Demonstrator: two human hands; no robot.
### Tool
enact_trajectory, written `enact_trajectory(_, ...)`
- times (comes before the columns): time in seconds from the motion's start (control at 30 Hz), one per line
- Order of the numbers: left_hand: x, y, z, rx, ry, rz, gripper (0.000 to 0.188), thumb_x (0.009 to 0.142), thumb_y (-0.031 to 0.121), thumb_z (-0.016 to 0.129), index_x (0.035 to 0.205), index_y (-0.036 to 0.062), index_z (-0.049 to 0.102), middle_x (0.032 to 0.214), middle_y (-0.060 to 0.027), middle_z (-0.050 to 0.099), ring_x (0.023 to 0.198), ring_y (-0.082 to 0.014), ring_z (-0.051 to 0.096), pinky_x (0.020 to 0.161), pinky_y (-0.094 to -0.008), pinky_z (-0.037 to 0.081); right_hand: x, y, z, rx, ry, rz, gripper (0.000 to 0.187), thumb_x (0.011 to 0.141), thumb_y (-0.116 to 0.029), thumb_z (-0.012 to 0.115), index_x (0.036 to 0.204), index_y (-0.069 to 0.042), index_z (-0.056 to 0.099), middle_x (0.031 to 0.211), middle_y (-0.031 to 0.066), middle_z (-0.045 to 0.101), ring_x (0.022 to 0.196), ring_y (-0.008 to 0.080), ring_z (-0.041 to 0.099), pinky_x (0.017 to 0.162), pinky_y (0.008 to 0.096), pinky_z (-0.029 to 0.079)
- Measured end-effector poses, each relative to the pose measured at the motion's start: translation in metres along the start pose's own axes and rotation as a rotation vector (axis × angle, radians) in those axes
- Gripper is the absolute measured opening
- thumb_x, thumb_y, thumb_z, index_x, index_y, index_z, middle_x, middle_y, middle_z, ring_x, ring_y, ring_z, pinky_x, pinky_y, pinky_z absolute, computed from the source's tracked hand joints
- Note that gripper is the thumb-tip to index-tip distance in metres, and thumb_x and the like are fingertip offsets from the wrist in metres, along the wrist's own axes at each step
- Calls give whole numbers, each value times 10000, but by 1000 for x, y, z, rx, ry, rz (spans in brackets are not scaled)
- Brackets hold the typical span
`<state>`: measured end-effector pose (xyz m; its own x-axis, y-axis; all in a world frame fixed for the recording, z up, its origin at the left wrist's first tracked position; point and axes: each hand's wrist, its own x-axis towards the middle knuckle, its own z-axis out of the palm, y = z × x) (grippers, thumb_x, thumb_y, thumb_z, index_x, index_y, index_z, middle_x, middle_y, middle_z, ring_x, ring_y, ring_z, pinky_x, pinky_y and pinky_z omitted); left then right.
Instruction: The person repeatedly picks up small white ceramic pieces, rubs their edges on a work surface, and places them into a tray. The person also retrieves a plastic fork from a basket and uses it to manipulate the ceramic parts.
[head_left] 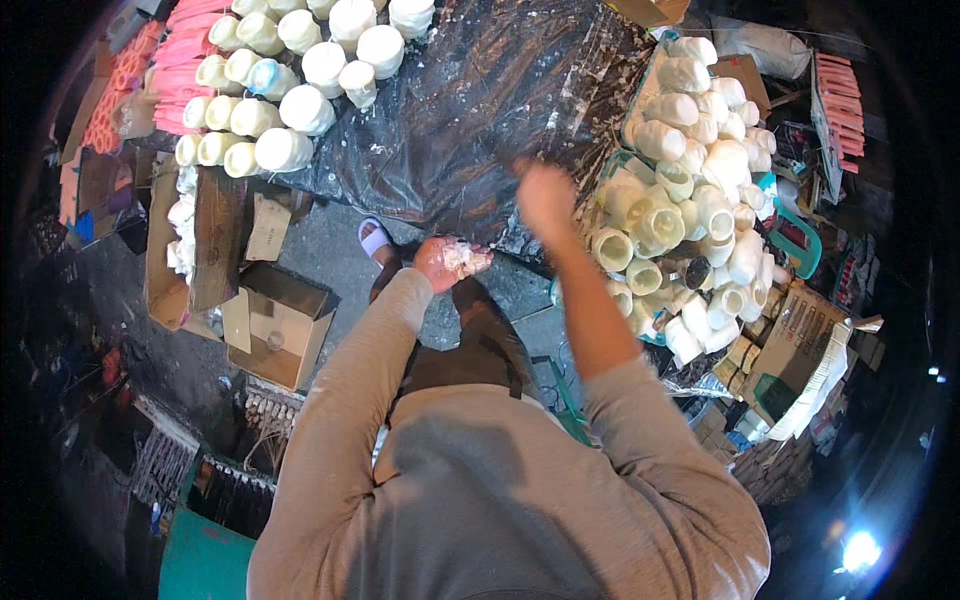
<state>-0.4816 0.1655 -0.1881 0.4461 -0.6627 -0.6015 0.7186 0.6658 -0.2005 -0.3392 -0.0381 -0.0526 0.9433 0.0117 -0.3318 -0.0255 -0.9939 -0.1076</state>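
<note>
My left hand (434,264) is palm up near the table's front edge, its fingers curled under a small heap of whitish, crumbly scraps (465,258) that look waxy. My right hand (545,200) is raised above the front right part of the black plastic sheet (430,130). It is smeared by motion, so its fingers and anything in them do not show clearly. Whitish flecks are scattered over the sheet. Just right of that hand is a large heap of off-white hollow cylinders (660,225), some with their open ends toward me.
Rows of white rounded cylinders (285,150) stand at the table's left, beside pink pieces (185,75). An open cardboard box (275,325) sits on the floor at left. Another carton (795,345) is at right, near a green plastic chair (797,240).
</note>
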Motion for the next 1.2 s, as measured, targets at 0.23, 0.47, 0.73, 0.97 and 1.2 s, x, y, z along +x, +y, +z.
enact_trajectory(0.23,-4,-7,4,69,130,125,319,994,302,482,1098,92,698,1114,-121,738,1078,-324,694,1001,-530,520,-134,-65,2,194,-126,-193,359,915,-155,563,1254,-88,658,1155,157,701,1020,371,688,875,474,565)
enact_trajectory(0.47,1,-34,-6,399,42,359,233,835,275,682,963,84,719,947,-110,748,957,-297,715,952,-466,536,-97,-66,-19,-20,-150,-210,372,840,-125,675,1208,-72,677,1084,173,734,936,421,709,841,493,569)
enact_trajectory(0.73,-8,25,-81,-172,-64,263,349,913,309,572,1086,27,682,1105,-189,708,1116,-398,671,1077,-537,476,-142,-97,-26,513,-252,-163,454,861,36,595,1295,-58,691,1179,248,712,1058,430,697,922,444,547)
enact_trajectory(0.97,21,163,-235,1401,904,410,556,985,539,505,1218,67,684,1257,-176,680,1211,-370,631,1084,-511,464,-130,-88,-28,516,-188,-43,538,813,66,562,1321,-63,686,1000,302,718,916,439,715,860,453,541)
enact_trajectory(1.2,-139,186,-247,871,1063,310,558,1019,580,515,1061,64,723,917,-110,708,730,-236,673,616,-428,562,-50,-10,-37,291,125,54,468,859,-36,561,1315,-33,664,1006,282,733,911,435,716,828,503,562)
